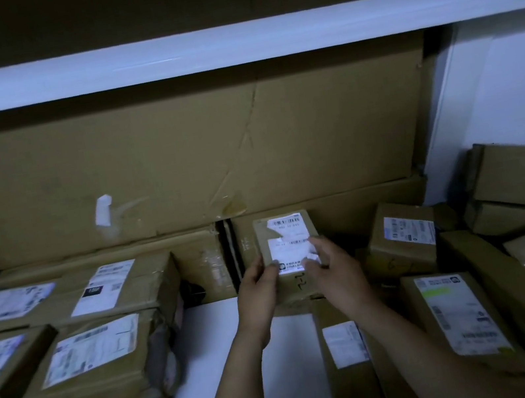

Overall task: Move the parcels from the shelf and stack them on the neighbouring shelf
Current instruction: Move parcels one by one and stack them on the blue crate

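A small brown cardboard parcel (pixel 288 246) with a torn white label is held between both hands near the middle of the shelf. My left hand (pixel 257 291) grips its left side, thumb on top. My right hand (pixel 334 273) grips its right side, fingers over the label. The parcel sits above the white shelf board (pixel 218 355), in front of a low box at the back. Whether it rests on the parcel below is unclear.
Stacked labelled parcels (pixel 99 354) fill the left side. More parcels (pixel 454 316) lie in a loose pile on the right. A large flat cardboard sheet (pixel 177 157) stands against the back. A white upper shelf edge (pixel 228 46) runs overhead.
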